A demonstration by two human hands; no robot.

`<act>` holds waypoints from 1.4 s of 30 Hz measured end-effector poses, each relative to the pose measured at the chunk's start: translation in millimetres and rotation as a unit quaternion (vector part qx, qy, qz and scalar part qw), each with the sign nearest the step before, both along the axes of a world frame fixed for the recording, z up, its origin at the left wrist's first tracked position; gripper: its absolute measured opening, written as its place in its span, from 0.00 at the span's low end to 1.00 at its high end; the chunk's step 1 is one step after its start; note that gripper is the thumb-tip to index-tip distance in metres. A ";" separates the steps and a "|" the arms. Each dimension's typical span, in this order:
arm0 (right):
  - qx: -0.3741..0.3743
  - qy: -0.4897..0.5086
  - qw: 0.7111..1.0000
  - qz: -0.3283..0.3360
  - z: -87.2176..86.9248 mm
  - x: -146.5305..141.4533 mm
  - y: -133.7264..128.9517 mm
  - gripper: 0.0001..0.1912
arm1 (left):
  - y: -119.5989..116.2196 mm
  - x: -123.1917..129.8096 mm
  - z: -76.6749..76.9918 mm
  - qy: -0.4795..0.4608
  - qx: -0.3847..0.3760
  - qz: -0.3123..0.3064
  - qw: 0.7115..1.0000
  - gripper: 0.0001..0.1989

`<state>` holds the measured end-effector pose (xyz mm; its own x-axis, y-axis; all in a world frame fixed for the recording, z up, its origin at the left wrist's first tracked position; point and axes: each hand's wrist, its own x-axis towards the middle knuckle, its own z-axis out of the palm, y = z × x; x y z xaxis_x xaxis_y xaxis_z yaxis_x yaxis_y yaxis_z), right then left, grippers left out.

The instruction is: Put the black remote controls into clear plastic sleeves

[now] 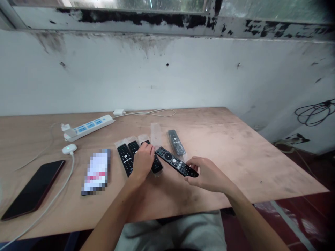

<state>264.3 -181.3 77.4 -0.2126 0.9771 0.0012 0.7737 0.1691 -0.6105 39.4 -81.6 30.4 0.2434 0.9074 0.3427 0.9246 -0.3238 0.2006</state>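
Note:
My right hand (206, 173) grips the lower end of a black remote (175, 161), which slants up to the left, its buttons facing up. Over the row of remotes on the left is my left hand (143, 160), fingers bent together; what they touch or hold is hidden. Beside it are a black remote (125, 157) in clear wrap, a second wrapped remote (133, 147) and a third remote (157, 165), partly covered by the hand. Another wrapped remote (176, 142) lies apart, behind the held one. An empty-looking clear sleeve (156, 134) rests between them.
On the wooden table (222, 139) are a white power strip (90, 127), a blurred-out phone-shaped object (97, 171), a dark tablet or phone (34, 190) and a white charger piece (69, 149) with its cable. A wall stands behind the table.

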 end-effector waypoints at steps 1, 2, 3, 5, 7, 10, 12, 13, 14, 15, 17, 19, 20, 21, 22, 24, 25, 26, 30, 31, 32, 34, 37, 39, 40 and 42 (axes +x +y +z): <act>0.001 -0.005 1.000 0.003 -0.3 0.1 0.3 0.06 | 0.2 -0.5 0.0 -0.005 0.009 -0.013 1.000 0.14; 0.002 -0.010 1.000 0.004 -0.8 0.1 0.8 0.07 | 0.3 -0.8 0.0 -0.008 0.018 -0.026 0.999 0.14; 0.003 -0.014 1.000 0.004 -1.4 0.0 1.2 0.07 | 0.1 -0.9 0.0 -0.011 0.025 -0.041 0.999 0.14; 0.006 -0.020 1.000 0.001 -2.7 -0.4 2.1 0.07 | -0.8 -0.8 0.2 -0.019 0.032 -0.072 0.997 0.14; 0.011 -0.026 1.000 -0.004 -3.8 -0.8 2.6 0.08 | -2.2 -0.4 0.7 -0.028 0.027 -0.097 0.994 0.14; 0.022 -0.040 0.999 -0.015 -5.5 -1.0 3.0 0.07 | -4.0 0.4 2.3 -0.036 0.011 -0.110 0.993 0.13; 0.028 -0.049 0.998 -0.022 -6.7 -0.9 3.0 0.07 | -4.7 1.1 3.6 -0.038 0.003 -0.117 0.992 0.13; 0.030 -0.052 0.998 -0.024 -7.3 -0.7 2.8 0.07 | -5.0 1.5 4.3 -0.042 0.000 -0.122 0.992 0.13; 0.032 -0.056 0.998 -0.025 -7.7 -0.6 2.5 0.07 | -5.3 2.1 5.0 -0.050 -0.002 -0.126 0.991 0.13; 0.034 -0.059 0.997 -0.026 -7.9 -0.6 2.1 0.07 | -5.6 2.7 5.5 -0.062 -0.003 -0.130 0.990 0.13; 0.039 -0.066 0.997 -0.026 -7.9 -0.7 0.9 0.08 | -6.2 4.2 6.3 -0.089 -0.002 -0.135 0.987 0.12; 0.044 -0.073 0.996 -0.030 -7.6 -1.3 -0.4 0.08 | -7.0 5.8 6.4 -0.110 -0.001 -0.140 0.984 0.11; 0.046 -0.077 0.995 -0.032 -7.4 -1.8 -1.0 0.09 | -7.5 6.6 6.3 -0.116 -0.002 -0.143 0.983 0.11; 0.047 -0.081 0.995 -0.036 -7.3 -2.6 -1.4 0.09 | -8.1 7.5 6.0 -0.119 -0.002 -0.144 0.982 0.11; 0.047 -0.086 0.994 -0.040 -7.3 -3.6 -1.6 0.09 | -8.8 8.4 5.7 -0.120 -0.003 -0.145 0.982 0.11; 0.047 -0.093 0.993 -0.052 -7.7 -6.4 -1.5 0.09 | -10.4 10.5 4.9 -0.114 -0.004 -0.147 0.983 0.11; 0.048 -0.095 0.993 -0.058 -8.2 -8.2 -1.1 0.09 | -11.4 11.6 4.4 -0.108 -0.005 -0.147 0.983 0.11; 0.050 -0.095 0.992 -0.065 -8.7 -10.3 -0.5 0.10 | -12.4 12.8 4.0 -0.102 -0.007 -0.146 0.984 0.11; 0.055 -0.095 0.990 -0.090 -10.9 -20.0 2.7 0.09 | -15.6 16.4 1.9 -0.070 -0.020 -0.130 0.989 0.12; 0.057 -0.097 0.989 -0.096 -11.4 -22.1 3.3 0.09 | -16.0 16.8 1.2 -0.063 -0.022 -0.123 0.990 0.13; 0.059 -0.099 0.988 -0.101 -11.7 -23.8 3.8 0.09 | -16.2 17.0 0.5 -0.057 -0.023 -0.116 0.991 0.13; 0.062 -0.106 0.986 -0.109 -12.4 -26.1 4.0 0.10 | -16.6 17.3 -0.7 -0.046 -0.018 -0.101 0.994 0.13; 0.065 -0.110 0.985 -0.115 -12.8 -27.7 3.4 0.09 | -18.9 19.6 -1.5 -0.027 -0.012 -0.098 0.995 0.13; 0.066 -0.109 0.985 -0.116 -12.9 -29.4 3.4 0.08 | -22.2 23.1 -1.7 -0.014 -0.015 -0.110 0.994 0.13; 0.066 -0.107 0.985 -0.116 -13.0 -30.7 3.9 0.08 | -24.4 25.4 -1.9 -0.009 -0.018 -0.117 0.993 0.13; 0.064 -0.105 0.985 -0.117 -13.6 -34.1 6.1 0.07 | -29.1 30.3 -2.3 -0.007 -0.024 -0.136 0.990 0.12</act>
<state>230.3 -175.2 63.8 0.0104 0.9942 0.1075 0.9079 0.0356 -0.4176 69.7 -110.7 28.1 0.4766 0.8240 0.3063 0.8014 -0.5505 0.2341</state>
